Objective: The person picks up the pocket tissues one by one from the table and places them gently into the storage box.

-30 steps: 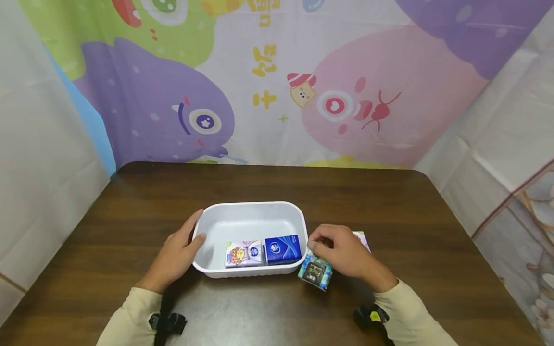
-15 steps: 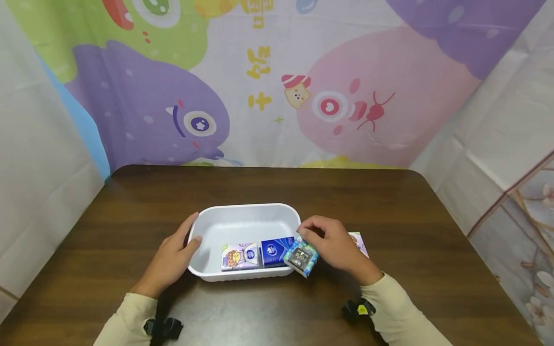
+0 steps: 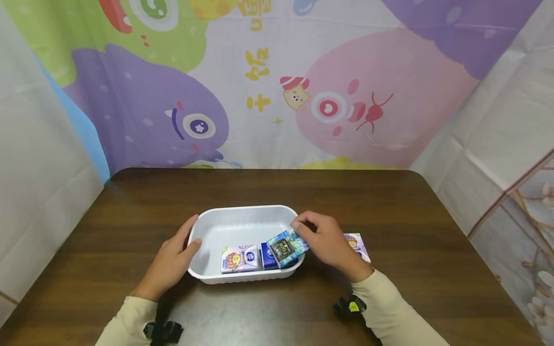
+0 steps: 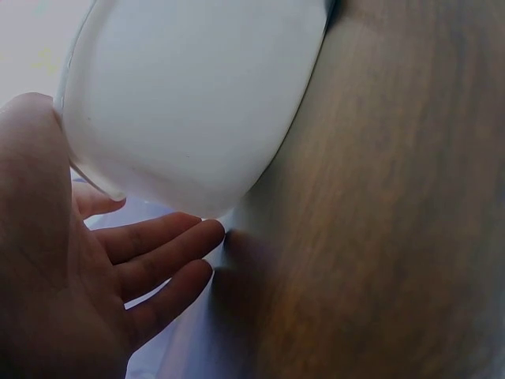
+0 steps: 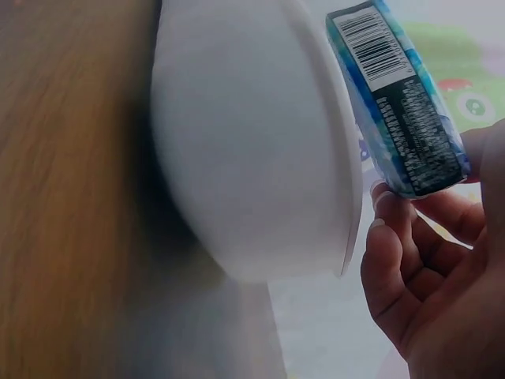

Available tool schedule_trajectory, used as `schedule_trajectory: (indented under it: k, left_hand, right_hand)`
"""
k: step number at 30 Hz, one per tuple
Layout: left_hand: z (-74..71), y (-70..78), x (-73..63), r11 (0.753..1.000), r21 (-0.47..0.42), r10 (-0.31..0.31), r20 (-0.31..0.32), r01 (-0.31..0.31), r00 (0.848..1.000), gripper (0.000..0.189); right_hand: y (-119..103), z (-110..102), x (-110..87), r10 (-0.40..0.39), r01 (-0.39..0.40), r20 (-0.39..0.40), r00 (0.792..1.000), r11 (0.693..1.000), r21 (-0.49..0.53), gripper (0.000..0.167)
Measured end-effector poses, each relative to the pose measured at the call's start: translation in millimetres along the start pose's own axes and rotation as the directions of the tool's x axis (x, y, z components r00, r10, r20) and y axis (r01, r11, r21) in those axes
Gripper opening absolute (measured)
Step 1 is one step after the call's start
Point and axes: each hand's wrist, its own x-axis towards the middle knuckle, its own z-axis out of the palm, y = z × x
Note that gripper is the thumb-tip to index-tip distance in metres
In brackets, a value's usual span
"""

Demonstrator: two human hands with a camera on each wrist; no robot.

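My right hand (image 3: 322,240) pinches a blue-green tissue pack (image 3: 286,247) with a dark printed panel, tilted over the right end of a white plastic tub (image 3: 242,210). The right wrist view shows the barcode side of this tissue pack (image 5: 398,103) above the tub's rim. Inside the tub, a cartoon-print tissue pack (image 3: 239,259) lies beside a dark blue tissue pack (image 3: 267,257), which is partly hidden under the held one. My left hand (image 3: 169,262) holds the tub's left end, thumb over the rim and fingers along the outer wall (image 4: 189,103).
Another cartoon-print tissue pack (image 3: 358,245) lies on the brown wooden table (image 3: 411,283), partly behind the right hand. A cartoon-print curtain (image 3: 259,139) hangs behind the table's far edge, with pale cloth (image 3: 39,192) at the left side.
My right hand has lifted the blue-green tissue pack from beside the tub and carried it left over the blue pack, turning it on the way. The left hand stays at the tub's end.
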Motion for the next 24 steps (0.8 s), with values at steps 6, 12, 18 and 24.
schedule_trajectory:
  k: [6, 12, 18, 24]
  left_hand:
    - [0.5, 2.3, 2.9, 1.0, 0.007, 0.019, -0.014, -0.019, 1.0, 0.06]
    - [1.7, 2.5, 3.0, 1.0, 0.003, 0.02, -0.017, -0.02, 1.0, 0.06]
    - [0.8, 1.3, 3.3, 1.0, 0.009, 0.024, -0.024, -0.024, 0.999, 0.06]
    - [0.3, 1.0, -0.2, 1.0, -0.006, 0.016, -0.013, -0.017, 1.0, 0.061]
  right_hand:
    - [-7, 4, 7.2, -0.013, 0.013, -0.031, 0.999, 1.0, -0.003, 0.013]
    - [-9, 11, 10.6, -0.015, 0.015, -0.029, 0.999, 1.0, 0.013, 0.012]
    - [-12, 15, 14.5, -0.018, 0.019, -0.024, 1.0, 0.999, 0.031, 0.013]
    - [-11, 22, 19.1, -0.03, 0.031, -0.015, 0.999, 0.998, 0.058, 0.012]
